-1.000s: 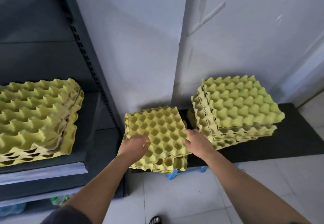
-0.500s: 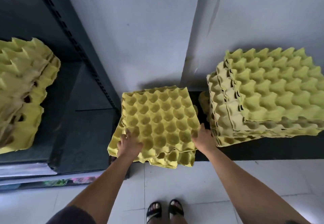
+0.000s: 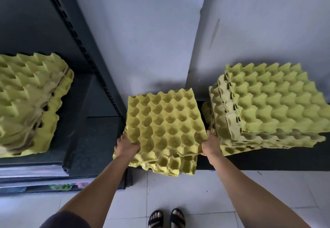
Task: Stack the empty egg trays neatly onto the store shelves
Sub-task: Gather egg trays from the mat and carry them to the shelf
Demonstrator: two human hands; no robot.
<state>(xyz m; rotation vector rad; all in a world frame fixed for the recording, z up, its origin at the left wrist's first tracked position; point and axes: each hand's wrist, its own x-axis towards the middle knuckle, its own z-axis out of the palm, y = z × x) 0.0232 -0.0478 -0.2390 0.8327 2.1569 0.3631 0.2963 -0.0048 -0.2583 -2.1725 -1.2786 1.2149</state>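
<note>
A small pile of yellow-green egg trays (image 3: pixel 164 126) lies cups-up on a low black platform (image 3: pixel 267 161) in the middle. My left hand (image 3: pixel 125 147) grips the near-left edge of the top trays, and my right hand (image 3: pixel 211 144) grips their near-right edge. The top trays are tilted up slightly off the lower ones. To the right stands a taller pile of upturned egg trays (image 3: pixel 271 106). On the dark shelf (image 3: pixel 75 120) at left sits another stack of egg trays (image 3: pixel 30 102).
A perforated black shelf upright (image 3: pixel 85 54) runs diagonally between the shelf and the grey wall (image 3: pixel 142 31). White floor tiles (image 3: pixel 178 192) lie below, with my sandalled feet (image 3: pixel 166 218) at the bottom edge. Packaged goods (image 3: pixel 62 186) show under the shelf.
Both hands have slid from the top of the middle pile to its near side edges and closed on the top trays. The camera has moved closer and lower.
</note>
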